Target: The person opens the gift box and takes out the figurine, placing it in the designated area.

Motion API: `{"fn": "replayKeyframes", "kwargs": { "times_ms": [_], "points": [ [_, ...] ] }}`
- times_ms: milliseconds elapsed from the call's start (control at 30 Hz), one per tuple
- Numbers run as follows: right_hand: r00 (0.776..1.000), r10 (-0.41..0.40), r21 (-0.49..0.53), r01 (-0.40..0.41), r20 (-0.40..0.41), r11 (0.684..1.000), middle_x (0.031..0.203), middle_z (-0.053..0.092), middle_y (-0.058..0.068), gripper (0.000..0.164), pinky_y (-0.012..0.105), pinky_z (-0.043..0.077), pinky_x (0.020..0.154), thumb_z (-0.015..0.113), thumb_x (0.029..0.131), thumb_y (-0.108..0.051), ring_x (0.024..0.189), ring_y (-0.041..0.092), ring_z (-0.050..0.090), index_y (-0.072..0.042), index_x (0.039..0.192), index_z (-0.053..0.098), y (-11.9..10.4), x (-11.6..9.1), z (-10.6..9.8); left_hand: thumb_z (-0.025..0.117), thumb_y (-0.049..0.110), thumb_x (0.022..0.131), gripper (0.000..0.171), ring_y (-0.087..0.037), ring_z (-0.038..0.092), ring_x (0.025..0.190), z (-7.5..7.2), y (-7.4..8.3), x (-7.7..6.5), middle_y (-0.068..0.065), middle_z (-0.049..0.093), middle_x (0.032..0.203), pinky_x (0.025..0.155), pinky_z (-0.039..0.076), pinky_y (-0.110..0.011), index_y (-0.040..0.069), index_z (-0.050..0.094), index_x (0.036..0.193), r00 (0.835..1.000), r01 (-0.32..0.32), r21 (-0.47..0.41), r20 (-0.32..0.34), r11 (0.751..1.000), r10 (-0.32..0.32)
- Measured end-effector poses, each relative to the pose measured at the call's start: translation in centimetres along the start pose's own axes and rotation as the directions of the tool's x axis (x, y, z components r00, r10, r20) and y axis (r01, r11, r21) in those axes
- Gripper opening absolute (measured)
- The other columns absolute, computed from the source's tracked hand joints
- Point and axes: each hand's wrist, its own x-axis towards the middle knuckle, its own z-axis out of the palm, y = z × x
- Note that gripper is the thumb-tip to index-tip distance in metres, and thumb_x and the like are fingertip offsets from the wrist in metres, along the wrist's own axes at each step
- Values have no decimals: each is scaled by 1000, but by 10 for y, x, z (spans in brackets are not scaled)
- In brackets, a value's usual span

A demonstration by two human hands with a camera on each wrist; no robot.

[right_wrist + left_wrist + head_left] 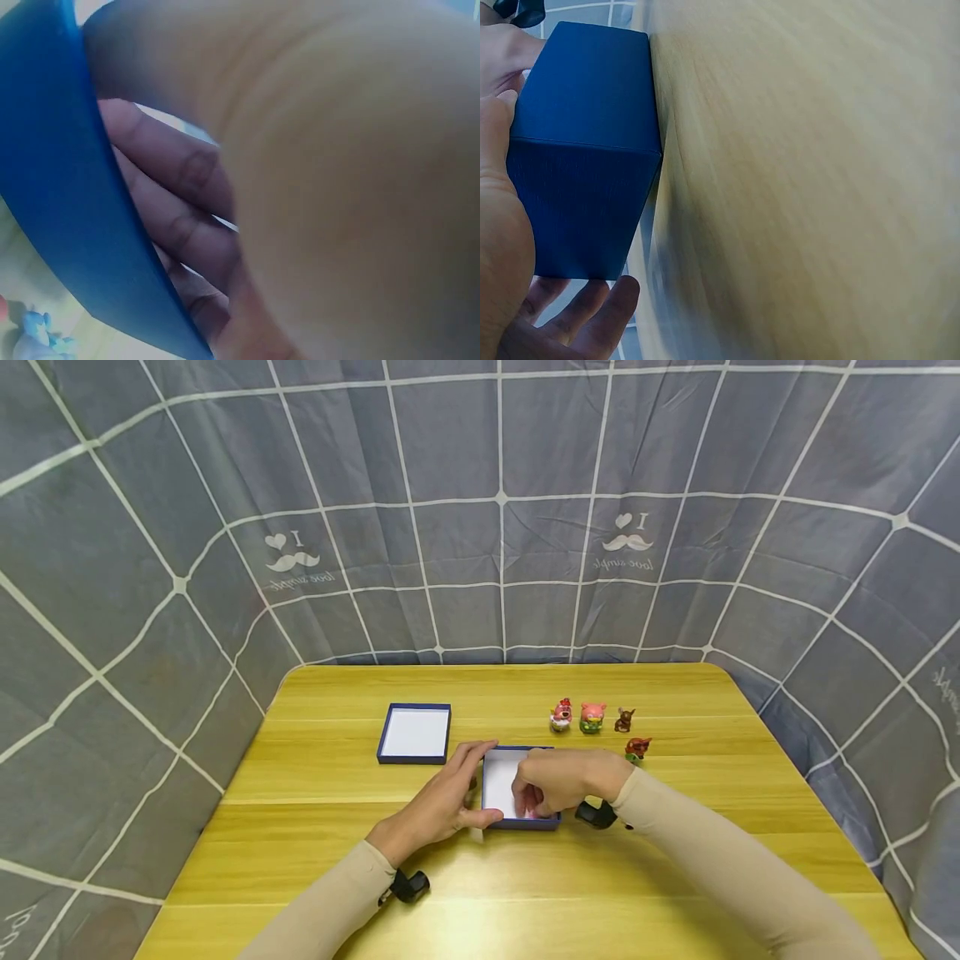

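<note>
A dark blue box with a white inside stands on the table in the middle of the head view. My left hand grips it from the left, thumb at the near edge and fingers at the far one; the left wrist view shows the box's blue outer walls between thumb and fingers. Down inside the box reaches my right hand, fingers bent. By its fingertips a small pink thing shows, mostly hidden. In the right wrist view a box wall covers the fingertips.
A blue-rimmed lid or shallow tray with a white inside lies left of the box. Beyond to the right stand a pink-and-white figurine, a pink-and-green one, a brown one and a reddish-brown one. Grey checked cloth surrounds the table.
</note>
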Motion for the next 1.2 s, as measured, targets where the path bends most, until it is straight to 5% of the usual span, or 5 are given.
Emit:
{"fn": "replayKeyframes", "kwargs": {
  "times_ms": [300, 833, 1200],
  "points": [
    [991, -101, 48, 106, -90, 993, 95, 81, -10, 9, 18, 61, 82, 82, 109, -9, 84, -5, 66, -15, 107, 87, 8, -2, 3, 91, 40, 105, 106, -23, 63, 124, 0, 0, 1, -17, 41, 178, 109, 60, -44, 10, 28, 184, 1000, 18, -20, 6, 1000, -18],
    [956, -105, 200, 163, -274, 966, 115, 86, -2, 14, 25, 66, 93, 76, 115, -14, 100, 4, 81, -8, 124, 86, 11, -15, 9, 91, 38, 105, 104, -24, 64, 120, 0, 0, 1, -18, 43, 177, 107, 60, -45, 9, 29, 184, 1000, 11, -18, -5, 1000, -12],
    [937, -80, 217, 161, -340, 963, 128, 86, 1, 23, 29, 68, 101, 77, 115, -19, 109, 6, 81, -7, 133, 85, 11, -20, 14, 91, 36, 105, 104, -27, 66, 126, 1, 1, 2, -20, 42, 177, 113, 61, -50, 6, 30, 183, 1000, 11, -21, -6, 1000, -11]
  ]
}}
